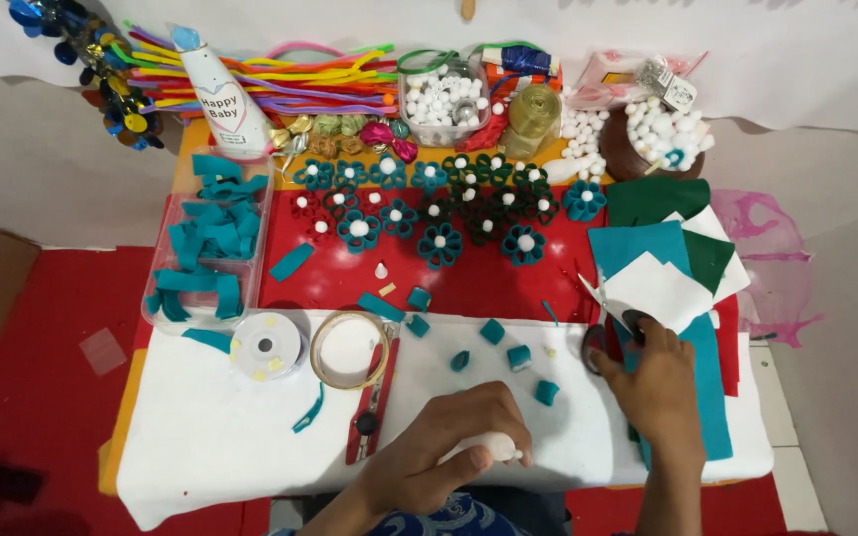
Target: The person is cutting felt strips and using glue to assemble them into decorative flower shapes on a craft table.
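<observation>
My left hand [449,442] is closed around a small white glue bottle [497,447] near the front edge of the white sheet [201,427]. Over at the right, my right hand [659,382] rests on a pair of scissors [610,316] with dark handles, lying on teal felt [707,387] and white felt [662,290]. Several small rolled teal felt pieces [519,356] lie on the white sheet between my hands.
Rows of finished teal, green and red felt flowers [441,243] cover the red mat. A clear tray of teal strips [206,248] stands at left, tape rolls [268,344] and a red tool [369,407] beside it. Pipe cleaners [280,79], pompom containers [439,99] line the back.
</observation>
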